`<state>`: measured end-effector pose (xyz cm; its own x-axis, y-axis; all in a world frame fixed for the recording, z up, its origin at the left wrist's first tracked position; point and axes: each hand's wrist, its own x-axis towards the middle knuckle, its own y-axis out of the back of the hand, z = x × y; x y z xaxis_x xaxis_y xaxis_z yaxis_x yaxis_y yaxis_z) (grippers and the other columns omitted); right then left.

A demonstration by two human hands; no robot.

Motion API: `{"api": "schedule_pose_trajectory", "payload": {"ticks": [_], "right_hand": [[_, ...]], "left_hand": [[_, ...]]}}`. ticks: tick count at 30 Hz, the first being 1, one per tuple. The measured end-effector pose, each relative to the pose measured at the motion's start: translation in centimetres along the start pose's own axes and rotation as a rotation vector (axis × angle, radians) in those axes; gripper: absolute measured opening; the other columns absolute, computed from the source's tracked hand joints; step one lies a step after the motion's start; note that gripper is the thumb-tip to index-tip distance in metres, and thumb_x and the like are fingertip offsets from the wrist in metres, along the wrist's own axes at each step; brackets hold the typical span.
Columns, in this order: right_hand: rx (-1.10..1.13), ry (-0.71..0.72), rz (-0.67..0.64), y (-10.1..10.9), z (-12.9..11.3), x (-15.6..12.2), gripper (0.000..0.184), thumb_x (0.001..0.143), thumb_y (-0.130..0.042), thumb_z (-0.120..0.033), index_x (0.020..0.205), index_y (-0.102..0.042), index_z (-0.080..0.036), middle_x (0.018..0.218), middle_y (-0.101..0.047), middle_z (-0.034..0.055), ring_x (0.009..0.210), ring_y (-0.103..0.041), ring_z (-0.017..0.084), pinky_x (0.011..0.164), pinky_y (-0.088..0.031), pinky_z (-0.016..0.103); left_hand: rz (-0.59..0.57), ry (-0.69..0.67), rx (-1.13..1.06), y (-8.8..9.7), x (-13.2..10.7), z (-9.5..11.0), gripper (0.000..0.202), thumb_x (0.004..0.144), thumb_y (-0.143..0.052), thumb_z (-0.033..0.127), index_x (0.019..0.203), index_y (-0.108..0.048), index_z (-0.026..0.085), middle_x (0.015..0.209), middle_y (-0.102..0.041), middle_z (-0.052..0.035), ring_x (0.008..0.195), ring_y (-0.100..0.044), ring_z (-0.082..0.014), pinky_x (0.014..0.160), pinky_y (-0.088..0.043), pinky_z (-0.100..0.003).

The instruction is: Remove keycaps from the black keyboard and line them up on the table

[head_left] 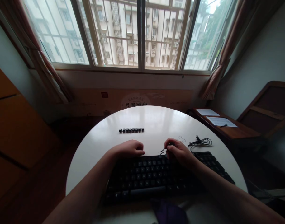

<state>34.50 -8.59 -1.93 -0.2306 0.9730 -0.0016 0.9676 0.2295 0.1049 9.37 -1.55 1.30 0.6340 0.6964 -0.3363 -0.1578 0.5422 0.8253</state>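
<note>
The keyboard lies across the lower middle of the frame, dark, its right end running out to the lower right past the right forearm. Just above its top edge, right of centre, the right hand grips a puller between thumb and fingers; thin wire loops stick out from it to the upper right, and more wire points down to the left, near the keys. The left hand, left of centre, is at the keyboard's top edge with its fingers curled in and thumb close to them; whether anything is inside cannot be told.

Above the left hand, eight keycaps stand in a row on the white table. Right of the right hand, a cable lies coiled above the keyboard's right end. Something purple, blurred, shows at the bottom centre.

Farther out, papers and a pen lie on a brown bench at the right. A barred window fills the top, between curtains, and an orange cabinet stands at the left edge.
</note>
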Motion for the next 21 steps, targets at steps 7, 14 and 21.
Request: {"api": "schedule_pose_trajectory", "payload": {"ticks": [7,14,21], "right_hand": [[-0.052,-0.047,0.055,-0.18,-0.12,0.1,0.013,0.066,-0.047,-0.032,0.072,-0.05,-0.021,0.044,-0.054,-0.0047,0.035,-0.042,0.009,0.037,-0.027,0.018],[-0.1,-0.054,0.017,-0.22,-0.43,0.03,0.011,0.068,-0.047,-0.031,0.071,-0.05,-0.021,0.044,-0.055,-0.0041,0.037,-0.044,0.009,0.04,-0.031,0.019],[-0.04,-0.071,0.041,-0.1,-0.17,0.08,0.016,0.069,-0.045,-0.035,0.072,-0.051,-0.02,0.043,-0.055,-0.0033,0.036,-0.043,0.01,0.038,-0.029,0.019]], "left_hand": [[0.007,-0.005,0.01,-0.03,0.11,-0.04,0.031,0.083,-0.052,0.048,0.082,-0.065,0.02,0.083,-0.067,-0.002,0.076,-0.057,-0.0187,0.065,-0.042,-0.028],[0.011,-0.013,0.007,-0.13,0.12,-0.13,0.03,0.085,-0.053,0.047,0.082,-0.065,0.02,0.082,-0.066,-0.0014,0.075,-0.057,-0.0179,0.062,-0.04,-0.027],[0.01,-0.013,0.011,-0.2,0.22,-0.3,0.03,0.085,-0.053,0.047,0.082,-0.065,0.02,0.082,-0.066,-0.002,0.074,-0.057,-0.0182,0.062,-0.039,-0.027]]}}
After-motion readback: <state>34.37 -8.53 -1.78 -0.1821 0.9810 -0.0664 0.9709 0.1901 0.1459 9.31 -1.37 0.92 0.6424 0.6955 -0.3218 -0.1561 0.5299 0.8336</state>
